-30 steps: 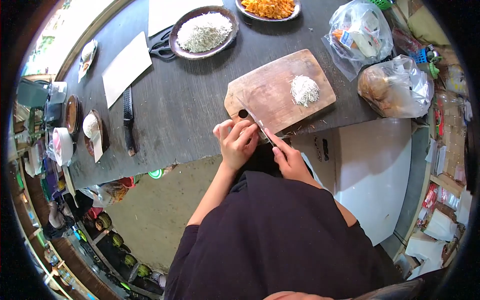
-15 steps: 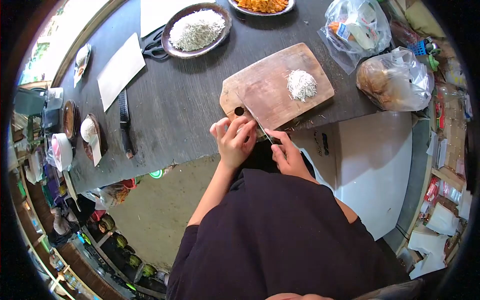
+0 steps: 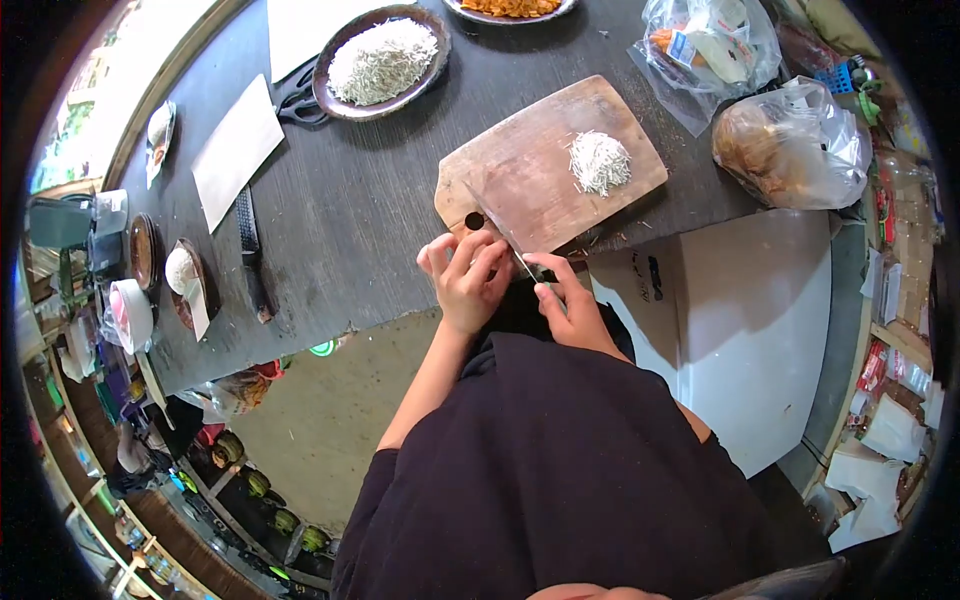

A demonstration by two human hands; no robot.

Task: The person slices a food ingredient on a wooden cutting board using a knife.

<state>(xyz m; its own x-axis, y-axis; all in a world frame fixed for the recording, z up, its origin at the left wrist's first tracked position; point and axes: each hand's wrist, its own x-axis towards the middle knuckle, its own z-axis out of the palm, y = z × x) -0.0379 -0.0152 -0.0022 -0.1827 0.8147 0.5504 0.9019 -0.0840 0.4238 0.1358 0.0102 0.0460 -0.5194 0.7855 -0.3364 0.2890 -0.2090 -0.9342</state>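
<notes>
Hands at work with a knife, viewed from the head. The right hand point(image 3: 575, 312) is gripping the handle of a knife point(image 3: 522, 263), its fingers curled closed around it, while the blade is slanting forward and left over the near-left part of a wooden cutting board point(image 3: 525, 165). The left hand point(image 3: 467, 282) is holding its fingers bent and bunched just beside the blade, near the board's handle hole; the space beneath the fingertips is hidden, so whether they are pinching anything cannot be told. A small heap of white shreds point(image 3: 600, 163) is lying on the board's right half. Beyond the board, a round dark dish point(image 3: 441, 70) is bearing a larger white mound point(image 3: 382, 60); to the right, a clear plastic bag point(image 3: 790, 145) is resting on the dark table point(image 3: 350, 220).
</notes>
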